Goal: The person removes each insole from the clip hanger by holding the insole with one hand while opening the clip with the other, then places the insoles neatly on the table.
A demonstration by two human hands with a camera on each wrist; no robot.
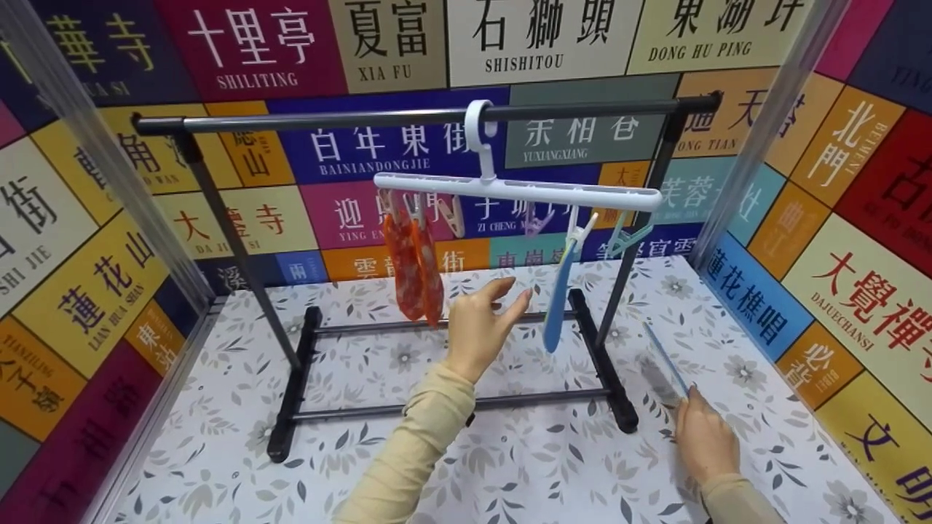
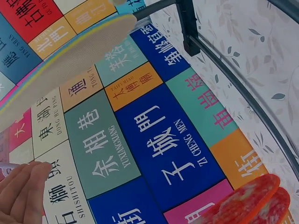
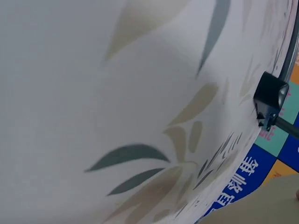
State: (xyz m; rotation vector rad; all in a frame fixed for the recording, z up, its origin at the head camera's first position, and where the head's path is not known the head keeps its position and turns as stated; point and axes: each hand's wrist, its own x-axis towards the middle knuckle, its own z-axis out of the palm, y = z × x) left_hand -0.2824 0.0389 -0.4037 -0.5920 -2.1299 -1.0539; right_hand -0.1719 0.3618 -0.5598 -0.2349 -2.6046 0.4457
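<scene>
Clock: read from the middle of the rack, 12 straight up.
Step in hand: looks like pegging insoles to dry, partway along; red pair pinned at 9 o'clock, blue insole hanging just past 3 from a white clip.
Right hand: at 4 o'clock, low over the cloth, fingers closed on a thin blue piece, seen edge-on; probably the mate.
Left hand: just off centre towards 5, thumb and forefinger parted, nothing visible in its hold.
Hanger: white, hooked over the top bar at 12.
Free clips: beige near 12, lilac at 2, green between 2 and 3.
Next move: would call for lifting the blue piece to the green clip, one hand squeezing it open; a knock could swing the hanger.
Surface: cloth white, grey flowers and leaves; rack stands on it.
Room: wall panels in strong colours, Chinese place names; see-through corner posts at 10 and 2.
</scene>
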